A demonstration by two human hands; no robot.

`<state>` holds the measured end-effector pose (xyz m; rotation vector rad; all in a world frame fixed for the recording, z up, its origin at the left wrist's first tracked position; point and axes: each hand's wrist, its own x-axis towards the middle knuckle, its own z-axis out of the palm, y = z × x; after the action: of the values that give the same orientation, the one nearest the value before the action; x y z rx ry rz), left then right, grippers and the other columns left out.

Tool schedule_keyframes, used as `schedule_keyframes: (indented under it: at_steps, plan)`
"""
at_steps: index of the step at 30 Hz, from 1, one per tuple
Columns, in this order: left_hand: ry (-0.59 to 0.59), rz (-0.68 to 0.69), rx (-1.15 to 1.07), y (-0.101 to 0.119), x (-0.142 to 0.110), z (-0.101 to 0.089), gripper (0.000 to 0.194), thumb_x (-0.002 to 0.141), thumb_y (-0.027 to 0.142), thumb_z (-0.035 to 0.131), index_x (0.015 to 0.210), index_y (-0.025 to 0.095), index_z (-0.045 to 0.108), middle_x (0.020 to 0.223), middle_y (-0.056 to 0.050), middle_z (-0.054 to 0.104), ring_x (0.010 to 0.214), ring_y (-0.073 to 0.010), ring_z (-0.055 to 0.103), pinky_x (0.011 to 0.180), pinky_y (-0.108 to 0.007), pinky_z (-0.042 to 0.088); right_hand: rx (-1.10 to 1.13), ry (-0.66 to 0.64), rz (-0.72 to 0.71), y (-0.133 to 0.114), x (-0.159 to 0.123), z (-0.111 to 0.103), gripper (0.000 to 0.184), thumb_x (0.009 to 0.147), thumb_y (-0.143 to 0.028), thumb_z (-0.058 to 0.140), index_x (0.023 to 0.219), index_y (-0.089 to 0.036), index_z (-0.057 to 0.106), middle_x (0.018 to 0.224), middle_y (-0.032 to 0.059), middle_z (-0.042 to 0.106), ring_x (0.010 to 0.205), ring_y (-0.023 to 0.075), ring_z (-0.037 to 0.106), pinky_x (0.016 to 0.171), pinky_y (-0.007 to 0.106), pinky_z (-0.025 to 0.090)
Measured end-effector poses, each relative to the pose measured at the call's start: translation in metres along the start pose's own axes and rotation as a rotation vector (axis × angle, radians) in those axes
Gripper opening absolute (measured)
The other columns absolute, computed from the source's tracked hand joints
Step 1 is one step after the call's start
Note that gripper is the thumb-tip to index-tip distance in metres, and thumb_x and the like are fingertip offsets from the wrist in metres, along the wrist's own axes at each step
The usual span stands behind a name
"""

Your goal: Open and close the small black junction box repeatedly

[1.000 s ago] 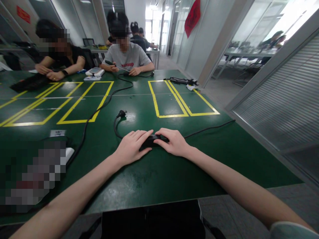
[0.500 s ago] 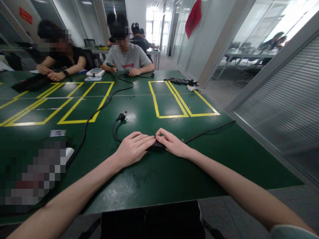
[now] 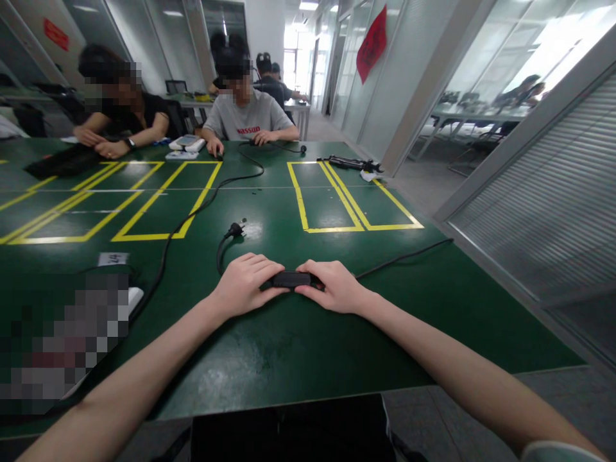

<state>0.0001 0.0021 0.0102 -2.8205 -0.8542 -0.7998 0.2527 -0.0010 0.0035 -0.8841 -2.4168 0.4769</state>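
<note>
A small black power adapter [image 3: 291, 279] lies on the green table [image 3: 298, 333] in front of me. My left hand [image 3: 243, 285] grips its left end with curled fingers. My right hand [image 3: 334, 285] grips its right end the same way. A black cord runs from the adapter's left end in a loop to a plug [image 3: 235, 229] lying on the table. Another thin cable [image 3: 404, 255] leaves the right side toward the table's edge.
Yellow tape rectangles [image 3: 332, 199] mark the table. A long black cable [image 3: 192, 212] crosses toward a white power strip [image 3: 132, 296] at the left. Two people sit at the far side with small devices. A black tool [image 3: 349, 163] lies at the far right.
Both hands have shifted from lying over the adapter to gripping its two ends, leaving its middle exposed. The adapter has moved slightly toward me. The view tilted a little.
</note>
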Motion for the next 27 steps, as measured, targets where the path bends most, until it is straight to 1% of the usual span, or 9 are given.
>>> schedule_keyframes:
  at_steps: [5,9,12,16,18,19,22,25,27]
  plan:
    - [-0.056,0.103,-0.009,0.008,-0.001,-0.001,0.032,0.105,0.043,0.050,0.104,0.017,0.069,0.096,-0.008,0.077,0.084,-0.0198,0.069,0.075,-0.033,0.050,0.345,-0.177,0.084,-0.002,-0.001,-0.005,0.030,0.090,-0.045,0.071,0.095,-0.021,0.054,0.081,-0.0021,0.061,0.069,0.0140,0.054,0.063,0.026,0.042]
    - [-0.053,0.121,-0.008,0.011,-0.001,0.002,0.036,0.105,0.047,0.050,0.104,0.017,0.070,0.091,-0.008,0.077,0.081,-0.0204,0.068,0.073,-0.033,0.049,0.480,-0.244,0.112,-0.005,0.000,-0.008,0.032,0.087,-0.043,0.074,0.094,-0.021,0.052,0.078,-0.0050,0.054,0.069,0.0124,0.048,0.063,0.025,0.039]
    - [-0.043,0.096,-0.012,0.010,-0.001,0.003,0.035,0.103,0.047,0.054,0.112,0.017,0.070,0.099,-0.009,0.077,0.088,-0.0215,0.070,0.077,-0.034,0.052,0.528,-0.242,0.122,-0.007,0.002,-0.008,0.029,0.088,-0.040,0.072,0.094,-0.020,0.053,0.080,-0.0046,0.054,0.070,0.0120,0.048,0.064,0.025,0.038]
    - [0.111,0.048,0.044,0.008,0.000,0.001,0.039,0.100,0.043,0.063,0.131,0.018,0.064,0.123,-0.013,0.074,0.113,-0.0264,0.067,0.097,-0.041,0.052,0.747,-0.165,0.263,0.001,0.004,-0.006,0.034,0.088,-0.050,0.070,0.090,-0.020,0.054,0.079,-0.0017,0.063,0.066,0.0120,0.050,0.060,0.024,0.040]
    - [0.194,0.031,0.094,0.008,0.001,0.000,0.040,0.099,0.035,0.065,0.135,0.020,0.061,0.136,-0.014,0.068,0.124,-0.0285,0.063,0.106,-0.046,0.049,0.881,-0.065,0.388,0.012,0.005,-0.008,0.042,0.085,-0.058,0.072,0.088,-0.021,0.052,0.075,-0.0008,0.067,0.057,0.0108,0.049,0.053,0.023,0.037]
    - [0.220,0.023,0.109,0.008,0.001,-0.001,0.040,0.098,0.031,0.065,0.136,0.020,0.061,0.140,-0.015,0.065,0.127,-0.0290,0.061,0.108,-0.048,0.047,0.932,0.022,0.452,0.018,0.006,-0.010,0.045,0.083,-0.061,0.073,0.086,-0.022,0.051,0.073,-0.0007,0.068,0.053,0.0101,0.048,0.050,0.022,0.035]
    - [0.212,0.032,0.077,0.007,-0.001,0.001,0.037,0.097,0.026,0.064,0.134,0.020,0.062,0.140,-0.015,0.065,0.129,-0.0284,0.061,0.107,-0.047,0.049,1.008,0.368,0.595,0.042,0.008,-0.024,0.051,0.075,-0.065,0.078,0.084,-0.023,0.049,0.071,-0.0011,0.070,0.048,0.0096,0.050,0.044,0.021,0.034]
    - [0.147,0.062,0.008,0.004,-0.002,0.007,0.030,0.099,0.028,0.062,0.128,0.019,0.065,0.132,-0.013,0.070,0.121,-0.0260,0.066,0.101,-0.043,0.053,0.964,0.713,0.607,0.069,0.007,-0.047,0.056,0.069,-0.068,0.080,0.082,-0.025,0.047,0.069,-0.0028,0.068,0.047,0.0100,0.052,0.042,0.021,0.038]
    - [0.118,0.063,-0.018,0.002,-0.002,0.010,0.029,0.099,0.028,0.061,0.126,0.018,0.066,0.125,-0.011,0.073,0.115,-0.0247,0.068,0.098,-0.042,0.055,0.836,0.908,0.577,0.087,0.003,-0.065,0.057,0.070,-0.071,0.077,0.080,-0.026,0.044,0.068,-0.0036,0.067,0.046,0.0106,0.052,0.041,0.021,0.038]
